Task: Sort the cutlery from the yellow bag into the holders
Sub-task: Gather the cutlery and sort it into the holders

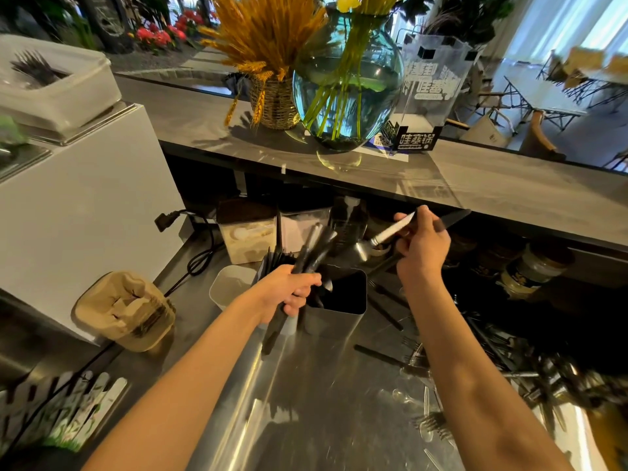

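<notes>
loose cutlery (421, 362) lay spread on the steel counter (306, 402) nearest us, forks and dark handles. beyond it the left hand (292, 294) clenched a bundle of black-handled pieces (312, 253) over the metal holder (334, 302). the right hand (423, 248) gripped a white-handled piece (390, 232) and a dark knife. sorting looked midway; next, i'd judge, the bundle needed lowering into the holder.

Black-handled cutlery bundle (314, 253): gripped in my left hand (292, 290), tilted, blurred. White-handled piece (390, 232): pinched in my right hand (421, 249). Grey metal holder (339, 317): upright. Loose cutlery pile (475, 362): scattered on steel counter.
</notes>
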Demonstrator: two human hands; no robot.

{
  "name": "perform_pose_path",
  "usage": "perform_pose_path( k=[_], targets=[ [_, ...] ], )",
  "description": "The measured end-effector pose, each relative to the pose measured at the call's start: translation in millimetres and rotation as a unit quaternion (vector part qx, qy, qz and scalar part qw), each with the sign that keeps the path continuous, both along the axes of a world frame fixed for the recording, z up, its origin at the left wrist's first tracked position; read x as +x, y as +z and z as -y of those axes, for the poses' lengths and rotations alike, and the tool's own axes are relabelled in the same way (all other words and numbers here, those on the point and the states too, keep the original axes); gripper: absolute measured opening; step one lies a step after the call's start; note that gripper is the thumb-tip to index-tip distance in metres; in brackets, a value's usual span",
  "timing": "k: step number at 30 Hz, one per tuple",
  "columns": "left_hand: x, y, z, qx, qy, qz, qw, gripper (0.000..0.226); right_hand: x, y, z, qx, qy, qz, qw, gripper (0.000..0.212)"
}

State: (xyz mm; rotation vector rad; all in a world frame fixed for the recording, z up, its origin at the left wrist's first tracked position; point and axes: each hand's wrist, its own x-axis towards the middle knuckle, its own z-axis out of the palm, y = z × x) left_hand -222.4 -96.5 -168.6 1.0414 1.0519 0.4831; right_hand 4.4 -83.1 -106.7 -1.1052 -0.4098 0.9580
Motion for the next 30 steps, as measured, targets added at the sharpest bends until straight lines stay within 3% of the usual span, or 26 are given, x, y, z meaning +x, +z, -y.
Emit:
perform_pose_path(
  k=[3,5,11,15,18,21,23,28,30],
  targets=[
    [8.2,2.2,-4.8,-0.044,0.103,0.048,0.993,0.022,-4.4,-8.6,2.9,-0.063,0.073,0.044,0.994,0.016],
    [16.1,6.8,-5.1,-0.034,0.122,0.072,0.989,0.023,-11.4,-15.8,4.5,-0.090,0.116,0.082,0.986,0.017],
    [36.1,24.9,2.7,-0.009,0.083,0.081,0.993,0.023,-31.7,-24.2,6.4,-0.093,0.143,0.159,0.972,0.016],
    [37.1,25.7,0.4,0.016,0.010,0.011,1.000,0.029,-33.6,-31.4,1.4,-0.121,0.132,0.225,0.958,0.019],
    [40.6,24.5,2.3,-0.011,0.062,0.054,0.997,0.022,-33.2,-30.4,2.5,-0.137,0.156,0.208,0.956,0.021],
    [44.1,25.4,-1.5,-0.066,0.205,0.204,0.955,0.012,-32.1,-27.5,8.6,-0.161,0.190,0.204,0.947,0.027],
    [44.1,25.3,-9.4,-0.056,0.259,0.274,0.924,0.011,-32.8,-28.3,13.8,-0.165,0.217,0.229,0.934,0.032],
    [46.0,31.0,-21.8,-0.057,0.351,0.300,0.885,0.018,-38.6,-27.6,25.2,-0.183,0.333,0.272,0.884,0.021],
    [47.2,30.4,-23.0,-0.052,0.365,0.311,0.876,0.021,-39.4,-29.1,25.6,-0.176,0.343,0.272,0.882,0.012]
  ],
)
